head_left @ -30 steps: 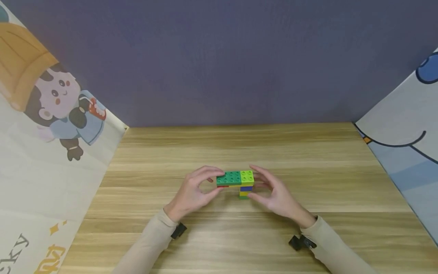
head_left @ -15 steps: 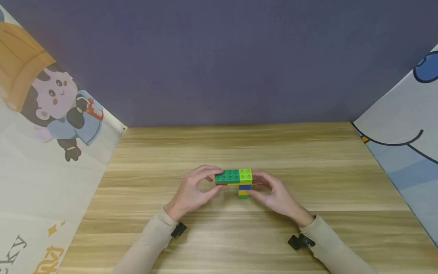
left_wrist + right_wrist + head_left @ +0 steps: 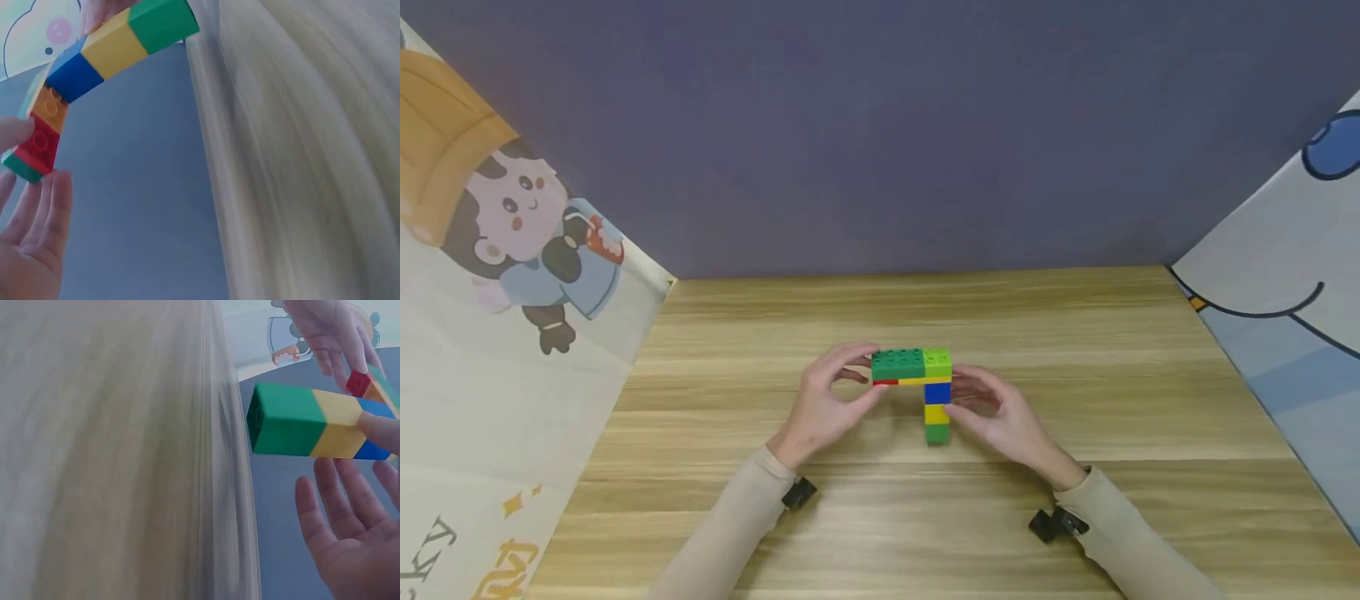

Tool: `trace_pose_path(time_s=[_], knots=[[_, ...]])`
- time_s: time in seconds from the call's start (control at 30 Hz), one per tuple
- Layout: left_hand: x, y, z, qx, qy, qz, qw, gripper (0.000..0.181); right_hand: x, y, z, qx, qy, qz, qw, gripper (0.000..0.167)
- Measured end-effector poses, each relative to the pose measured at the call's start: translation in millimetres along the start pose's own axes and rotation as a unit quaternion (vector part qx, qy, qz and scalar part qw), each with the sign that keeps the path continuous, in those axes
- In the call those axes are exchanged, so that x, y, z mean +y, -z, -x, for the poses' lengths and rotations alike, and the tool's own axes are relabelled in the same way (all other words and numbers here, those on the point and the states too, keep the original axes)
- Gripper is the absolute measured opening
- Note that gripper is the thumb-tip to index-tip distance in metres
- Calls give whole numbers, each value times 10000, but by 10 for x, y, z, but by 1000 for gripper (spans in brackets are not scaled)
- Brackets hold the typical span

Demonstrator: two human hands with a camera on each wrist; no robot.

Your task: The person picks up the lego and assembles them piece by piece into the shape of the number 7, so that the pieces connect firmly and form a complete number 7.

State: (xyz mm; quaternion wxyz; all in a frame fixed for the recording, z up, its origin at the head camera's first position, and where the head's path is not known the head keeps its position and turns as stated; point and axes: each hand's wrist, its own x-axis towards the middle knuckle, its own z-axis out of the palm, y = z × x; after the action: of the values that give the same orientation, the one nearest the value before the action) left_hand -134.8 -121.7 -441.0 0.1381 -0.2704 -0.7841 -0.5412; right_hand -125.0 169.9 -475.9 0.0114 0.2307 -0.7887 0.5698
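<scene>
Between both hands is a joined toy brick structure shaped like an upside-down L. Its top bar has a dark green brick (image 3: 897, 365) beside a lime brick (image 3: 937, 362), over a red brick (image 3: 39, 139) and a yellow-orange one (image 3: 50, 107). From the bar's right end drops a column: blue brick (image 3: 937, 393), yellow brick (image 3: 936, 414), green brick (image 3: 290, 420). My left hand (image 3: 829, 408) pinches the bar's left end, thumb at the red brick. With thumb on the yellow brick, my right hand (image 3: 1011, 425) grips the column. The green brick's underside shows in the right wrist view, off the table.
A wood-grain table (image 3: 880, 533) lies beneath the hands. Behind it rises a dark blue-grey panel (image 3: 880, 142). Cartoon-printed sheets flank it, one on the left (image 3: 460, 350) and one on the right (image 3: 1262, 250). Black wrist cameras sit at both cuffs.
The structure has tilted, its top going up and away, so more of the column's front shows. My left hand has risen slightly with the bar; the right thumb has closed onto the column.
</scene>
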Motion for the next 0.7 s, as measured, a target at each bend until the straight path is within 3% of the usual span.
trace_pose_path(time_s=[0.27,0.5,0.7], knots=[[-57,-89,-82,409,685,323,9963,44,-22,7,-8,23,-489,-290,9984,48],[-115,-102,-151,305,1405,234,9893,43,-27,-4,-35,-93,-754,-398,9963,54],[-208,-135,-213,154,1950,122,9806,44,-32,-15,-63,-218,-1298,-411,9904,55]])
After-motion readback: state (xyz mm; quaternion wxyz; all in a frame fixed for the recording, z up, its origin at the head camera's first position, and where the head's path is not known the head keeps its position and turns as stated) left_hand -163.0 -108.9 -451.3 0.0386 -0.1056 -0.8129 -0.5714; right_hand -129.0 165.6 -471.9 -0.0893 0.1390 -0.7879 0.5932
